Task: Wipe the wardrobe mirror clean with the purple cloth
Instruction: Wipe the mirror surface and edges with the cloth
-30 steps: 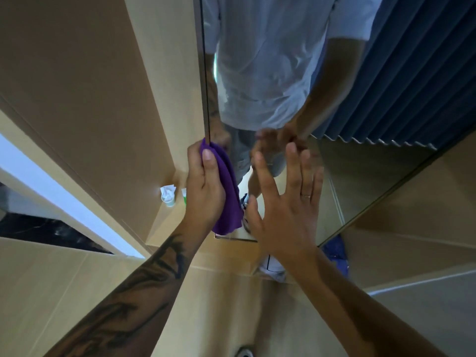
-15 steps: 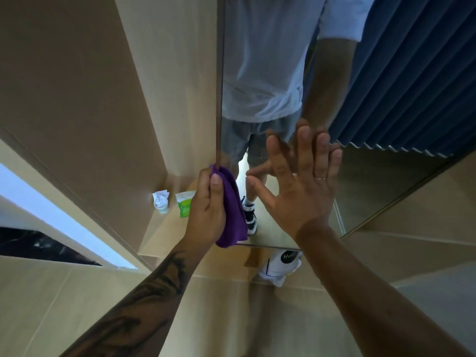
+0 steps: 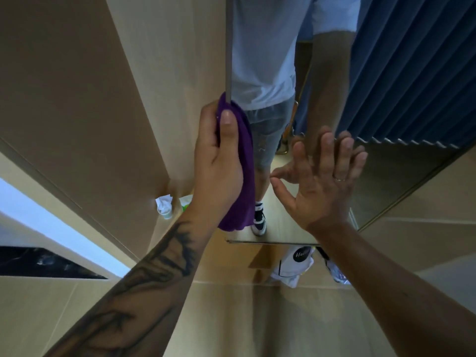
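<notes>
The wardrobe mirror (image 3: 401,181) fills the upper right and reflects a person in a white shirt and a blue curtain. My left hand (image 3: 219,166) grips the purple cloth (image 3: 244,161) and holds it folded over the mirror's left edge, thumb on the cloth. The cloth hangs down past my wrist. My right hand (image 3: 322,184) lies flat against the glass with its fingers spread, a ring on one finger. Its reflection meets the fingertips.
Light wooden wardrobe panels (image 3: 103,99) stand to the left of the mirror. On the floor below lie a small white container (image 3: 164,206), a green and white pack (image 3: 186,202), and a white bag (image 3: 296,264) under the mirror's bottom edge.
My left hand has slid the cloth upward along the mirror's left edge. My right hand stays flat on the glass, a little farther to the right.
</notes>
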A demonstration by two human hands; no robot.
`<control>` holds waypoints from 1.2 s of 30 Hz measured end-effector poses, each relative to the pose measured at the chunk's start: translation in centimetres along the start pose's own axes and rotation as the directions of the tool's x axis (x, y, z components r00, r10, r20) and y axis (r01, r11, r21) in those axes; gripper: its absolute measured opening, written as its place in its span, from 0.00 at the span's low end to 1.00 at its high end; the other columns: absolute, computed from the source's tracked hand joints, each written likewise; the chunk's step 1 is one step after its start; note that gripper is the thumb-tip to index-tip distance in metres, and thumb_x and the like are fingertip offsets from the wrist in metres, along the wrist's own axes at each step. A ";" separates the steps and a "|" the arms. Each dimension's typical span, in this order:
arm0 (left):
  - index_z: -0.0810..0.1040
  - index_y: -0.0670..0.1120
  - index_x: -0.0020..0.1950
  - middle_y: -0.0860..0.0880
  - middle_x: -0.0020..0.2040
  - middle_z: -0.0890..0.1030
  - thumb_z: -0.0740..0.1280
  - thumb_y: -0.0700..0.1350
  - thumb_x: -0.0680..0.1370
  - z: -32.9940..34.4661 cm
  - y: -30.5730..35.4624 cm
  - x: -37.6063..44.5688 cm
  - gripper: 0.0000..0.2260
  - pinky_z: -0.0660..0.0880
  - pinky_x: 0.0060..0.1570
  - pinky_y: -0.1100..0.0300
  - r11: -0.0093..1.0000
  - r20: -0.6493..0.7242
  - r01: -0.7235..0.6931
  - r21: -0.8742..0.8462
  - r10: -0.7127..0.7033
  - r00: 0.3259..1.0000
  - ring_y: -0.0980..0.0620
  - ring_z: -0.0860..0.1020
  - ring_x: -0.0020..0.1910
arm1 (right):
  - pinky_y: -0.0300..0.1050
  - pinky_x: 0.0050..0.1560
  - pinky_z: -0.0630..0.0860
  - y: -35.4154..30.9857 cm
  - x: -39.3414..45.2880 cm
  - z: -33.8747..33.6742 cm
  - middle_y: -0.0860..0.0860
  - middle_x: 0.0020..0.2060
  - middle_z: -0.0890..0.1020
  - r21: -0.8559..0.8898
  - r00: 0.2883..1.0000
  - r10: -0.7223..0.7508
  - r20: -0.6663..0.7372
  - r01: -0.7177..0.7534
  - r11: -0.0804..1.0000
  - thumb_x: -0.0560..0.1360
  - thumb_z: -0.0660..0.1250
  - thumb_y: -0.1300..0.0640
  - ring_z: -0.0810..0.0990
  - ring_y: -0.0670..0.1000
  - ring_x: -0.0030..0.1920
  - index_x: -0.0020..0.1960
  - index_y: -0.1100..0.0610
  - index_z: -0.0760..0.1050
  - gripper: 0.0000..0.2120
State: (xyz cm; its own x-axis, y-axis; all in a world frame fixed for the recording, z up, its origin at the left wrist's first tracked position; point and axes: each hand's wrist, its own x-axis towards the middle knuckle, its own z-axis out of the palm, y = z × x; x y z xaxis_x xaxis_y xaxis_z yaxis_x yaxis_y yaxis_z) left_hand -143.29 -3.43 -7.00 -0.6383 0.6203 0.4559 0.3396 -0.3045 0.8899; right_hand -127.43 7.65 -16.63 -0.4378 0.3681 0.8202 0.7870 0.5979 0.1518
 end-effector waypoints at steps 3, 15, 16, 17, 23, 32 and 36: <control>0.71 0.51 0.55 0.63 0.38 0.73 0.51 0.49 0.88 0.1 -2.3 -1.4 0.10 0.68 0.43 0.71 1.000 0.020 0.009 0.015 -0.010 1.000 0.64 0.72 0.39 | 0.65 0.79 0.37 -0.1 -0.1 0.2 0.47 0.80 0.28 0.005 1.000 -0.001 0.001 0.001 1.000 0.78 0.60 0.28 0.28 0.53 0.80 0.83 0.43 0.34 0.47; 0.73 0.44 0.62 0.55 0.44 0.77 0.52 0.46 0.88 -0.5 -3.4 -2.0 0.12 0.71 0.45 0.70 0.998 0.038 -0.041 0.055 0.039 0.999 0.62 0.76 0.43 | 0.68 0.78 0.40 -0.6 0.0 0.9 0.47 0.82 0.32 0.054 0.997 0.019 -0.081 -0.014 0.998 0.77 0.63 0.30 0.32 0.54 0.81 0.83 0.43 0.37 0.48; 0.73 0.44 0.62 0.55 0.44 0.76 0.52 0.46 0.88 -0.2 -3.2 -1.7 0.12 0.70 0.45 0.71 0.997 0.014 -0.051 0.054 0.050 0.999 0.62 0.76 0.43 | 0.68 0.78 0.40 -0.7 0.1 1.0 0.47 0.81 0.31 0.057 0.997 0.019 -0.077 -0.015 0.998 0.77 0.63 0.30 0.31 0.53 0.81 0.83 0.43 0.37 0.48; 0.73 0.45 0.62 0.57 0.44 0.76 0.52 0.47 0.88 0.2 -3.4 -1.8 0.12 0.69 0.45 0.72 0.998 0.000 -0.038 0.058 0.038 0.999 0.63 0.75 0.43 | 0.68 0.78 0.40 -0.7 0.1 1.0 0.47 0.81 0.31 0.059 0.997 0.019 -0.070 -0.015 0.998 0.78 0.63 0.30 0.31 0.53 0.81 0.83 0.43 0.36 0.48; 0.70 0.48 0.58 0.66 0.39 0.75 0.51 0.53 0.86 0.5 -10.4 -7.9 0.13 0.68 0.42 0.72 0.973 0.009 0.201 0.111 -0.204 0.979 0.64 0.73 0.39 | 0.67 0.78 0.39 -0.4 -0.1 0.8 0.46 0.81 0.30 0.065 0.997 0.017 -0.070 -0.012 0.998 0.78 0.62 0.30 0.30 0.52 0.81 0.83 0.42 0.34 0.48; 0.73 0.51 0.60 0.51 0.51 0.81 0.53 0.47 0.89 0.1 -3.9 -3.3 0.10 0.74 0.52 0.64 0.998 -0.023 -0.037 0.054 0.038 0.999 0.57 0.79 0.49 | 0.67 0.79 0.39 -1.3 -0.2 0.8 0.45 0.80 0.29 0.096 0.996 0.060 -0.062 -0.054 0.994 0.79 0.61 0.31 0.29 0.52 0.80 0.82 0.42 0.33 0.46; 0.74 0.50 0.60 0.52 0.49 0.80 0.53 0.49 0.88 0.3 -4.5 -4.0 0.11 0.73 0.49 0.66 0.999 -0.006 0.012 0.038 -0.012 1.000 0.59 0.78 0.46 | 0.68 0.78 0.40 -1.9 -0.4 0.8 0.46 0.80 0.28 0.112 0.995 0.091 -0.048 -0.085 0.990 0.80 0.60 0.32 0.29 0.52 0.80 0.82 0.42 0.32 0.46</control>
State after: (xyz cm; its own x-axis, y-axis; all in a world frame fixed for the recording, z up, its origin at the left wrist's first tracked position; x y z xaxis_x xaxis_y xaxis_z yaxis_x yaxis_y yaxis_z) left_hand -142.00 -4.32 -12.84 -0.6466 0.6193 0.4454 0.3582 -0.2690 0.8940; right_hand -129.10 6.89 -17.69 -0.3430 0.3868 0.8560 0.7680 0.6402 0.0185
